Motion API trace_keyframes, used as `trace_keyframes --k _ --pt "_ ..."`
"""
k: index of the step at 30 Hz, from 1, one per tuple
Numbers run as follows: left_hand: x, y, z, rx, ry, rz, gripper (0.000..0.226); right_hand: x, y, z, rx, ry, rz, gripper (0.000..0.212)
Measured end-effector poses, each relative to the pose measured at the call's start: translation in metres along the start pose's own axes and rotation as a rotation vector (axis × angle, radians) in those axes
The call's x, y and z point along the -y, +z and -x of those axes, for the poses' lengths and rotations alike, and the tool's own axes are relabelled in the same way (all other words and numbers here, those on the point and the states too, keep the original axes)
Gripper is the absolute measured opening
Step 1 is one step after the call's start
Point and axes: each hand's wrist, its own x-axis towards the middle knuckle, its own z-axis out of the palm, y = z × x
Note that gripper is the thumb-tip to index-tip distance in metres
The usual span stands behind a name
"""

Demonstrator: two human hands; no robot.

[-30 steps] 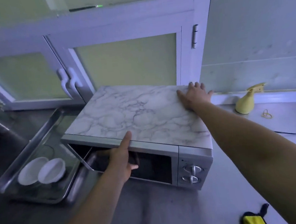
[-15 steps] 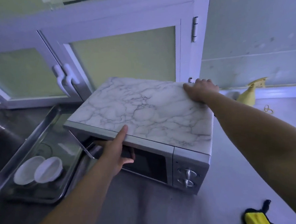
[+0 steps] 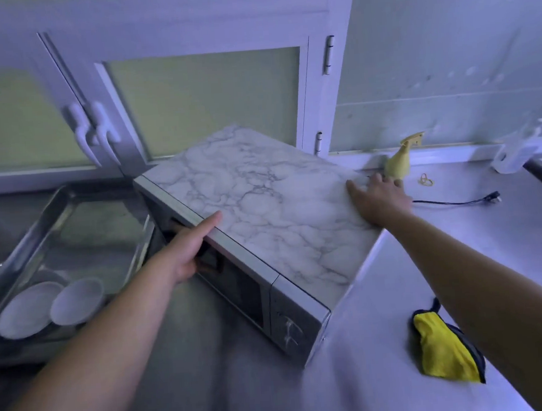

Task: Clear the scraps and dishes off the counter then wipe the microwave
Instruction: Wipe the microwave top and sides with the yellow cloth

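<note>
Head: tray [image 3: 80, 199] w/ 2 bowls [image 3: 76, 300], left of microwave [image 3: 263, 212].

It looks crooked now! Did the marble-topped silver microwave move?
Yes. The marble-topped silver microwave has turned: its back right corner has swung closer to the yellow spray bottle standing by the wall.

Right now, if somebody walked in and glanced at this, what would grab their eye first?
The marble-topped microwave sitting askew on the counter, with the left hand gripping its front top edge and the right hand resting on its far right corner. Next, the bright yellow cloth lying at near right, then two white bowls in the metal tray on the left.
</note>
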Motion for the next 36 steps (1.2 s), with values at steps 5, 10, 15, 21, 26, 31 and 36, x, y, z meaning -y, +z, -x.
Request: trace_keyframes --k 5,10,15,21,26,31,36 --pt "-0.006 -0.029 0.016 -0.018 0.036 -0.034 0.056 -0.005 0.006 0.082 -0.041 0.104 -0.046 0.075" --pt "0.015 -0.010 0.045 -0.266 0.183 0.049 0.098 -0.012 0.008 0.156 -0.104 0.238 -0.156 0.072" --pt "0.085 0.018 0.125 -0.209 0.322 0.052 0.094 -0.036 0.018 0.229 -0.201 0.276 -0.200 0.060" --pt "0.118 0.020 0.180 -0.118 0.453 -0.165 0.079 -0.034 0.034 0.282 -0.413 0.329 -0.449 0.046" --pt "0.116 0.031 0.170 -0.294 0.574 -0.177 0.052 -0.014 0.039 0.277 -0.678 0.377 -0.812 0.040" --pt "0.120 0.040 0.160 -0.420 0.646 -0.098 0.052 -0.012 0.054 0.264 -0.880 0.311 -0.943 0.033" --pt "0.109 0.059 0.134 -0.430 0.648 -0.063 0.054 -0.021 0.051 0.223 -0.819 0.317 -0.952 0.029"
